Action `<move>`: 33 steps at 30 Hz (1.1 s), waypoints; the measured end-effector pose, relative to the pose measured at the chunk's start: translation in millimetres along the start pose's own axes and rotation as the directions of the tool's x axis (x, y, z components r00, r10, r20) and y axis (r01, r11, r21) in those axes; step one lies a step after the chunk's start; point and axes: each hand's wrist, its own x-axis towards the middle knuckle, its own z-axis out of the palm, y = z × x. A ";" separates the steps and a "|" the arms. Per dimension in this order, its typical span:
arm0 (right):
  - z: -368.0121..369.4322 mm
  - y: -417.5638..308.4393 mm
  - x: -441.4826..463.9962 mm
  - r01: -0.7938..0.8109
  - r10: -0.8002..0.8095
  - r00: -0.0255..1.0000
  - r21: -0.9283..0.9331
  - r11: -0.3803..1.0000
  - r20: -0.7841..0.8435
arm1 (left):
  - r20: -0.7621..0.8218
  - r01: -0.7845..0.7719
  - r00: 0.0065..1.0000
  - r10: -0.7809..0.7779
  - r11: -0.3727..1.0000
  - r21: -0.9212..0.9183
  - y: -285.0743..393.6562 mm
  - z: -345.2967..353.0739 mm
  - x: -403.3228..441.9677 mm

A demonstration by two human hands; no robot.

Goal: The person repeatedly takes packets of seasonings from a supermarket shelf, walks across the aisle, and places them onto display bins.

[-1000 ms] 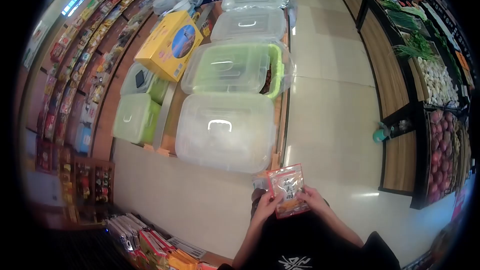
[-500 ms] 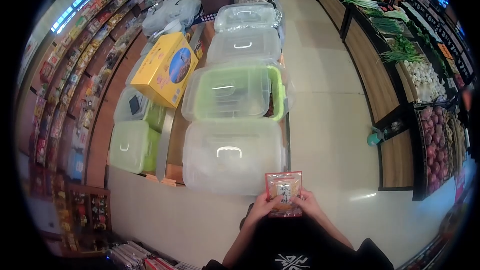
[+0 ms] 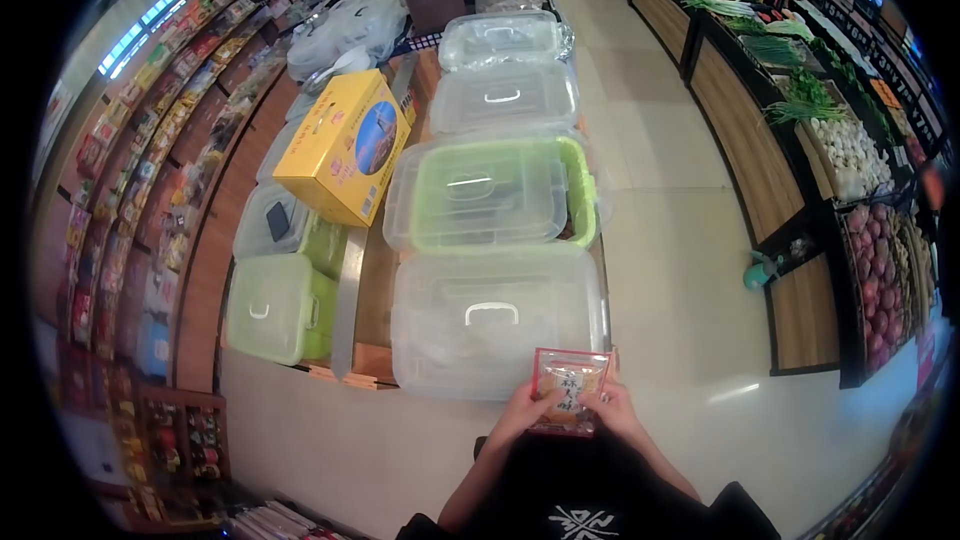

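A clear packet with red edges and dark lettering (image 3: 570, 380) is held upright in front of my body. My left hand (image 3: 526, 410) grips its left edge, the thumb on the front. On the right edge my right hand (image 3: 612, 408) is closed in the same way. Just beyond the packet lies a large translucent lid with a white handle (image 3: 480, 290), and the packet's top overlaps its near right corner in view.
Farther along the stand are a green tub (image 3: 585, 195) and more lidded tubs. A yellow box (image 3: 345, 145) rests left of them. Packet shelves (image 3: 150, 160) line the left; vegetable racks (image 3: 740, 140) with onions (image 3: 872, 280) line the right.
The packet, tilted a second ago, is now more upright, still in both hands. The view has tipped up, so the tubs appear lower and more of the far end shows.
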 end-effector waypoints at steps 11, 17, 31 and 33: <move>34.4 4.5 -3.8 0.016 0.006 0.984 0.121 0.992 -0.180 | 0.079 -0.060 0.996 0.051 0.991 0.123 -9.1 -23.9 4.8; 32.9 2.5 -8.4 0.014 0.024 0.978 0.183 0.983 -0.206 | 0.172 -0.081 0.983 0.061 0.991 0.110 -7.5 -21.4 11.0; 37.1 9.8 -3.1 0.030 0.005 0.961 0.123 0.992 -0.277 | 0.268 -0.178 0.955 0.127 0.968 0.175 -3.5 -28.4 18.4; 36.7 10.1 -2.3 0.023 0.008 0.965 0.116 0.993 -0.261 | 0.265 -0.144 0.959 0.102 0.979 0.143 0.2 -28.8 16.8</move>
